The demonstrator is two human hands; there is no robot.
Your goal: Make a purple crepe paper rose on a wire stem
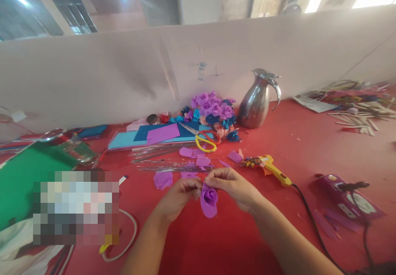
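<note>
A purple paper rose (pixel 209 200) hangs between my two hands over the red table. My left hand (pixel 182 192) pinches its left edge, fingers closed. On the upper right of the flower, my right hand (pixel 230 184) grips a petal between thumb and fingers. Just beyond my hands lie loose purple paper petals (pixel 163 180) and a bundle of thin wires (pixel 163 165). Scissors (pixel 206 143) with yellow and red handles rest on coloured paper sheets (pixel 163 133). To the right is a yellow glue gun (pixel 275 172) with a black cord.
A steel jug (pixel 255 102) stands by the white partition (pixel 123 73), beside a heap of purple and blue paper flowers (pixel 213 108). At right are a purple power box (pixel 349 196) and piled sticks (pixel 365 116). Green sheet (pixel 27 176) and a white cable (pixel 134 229) lie left.
</note>
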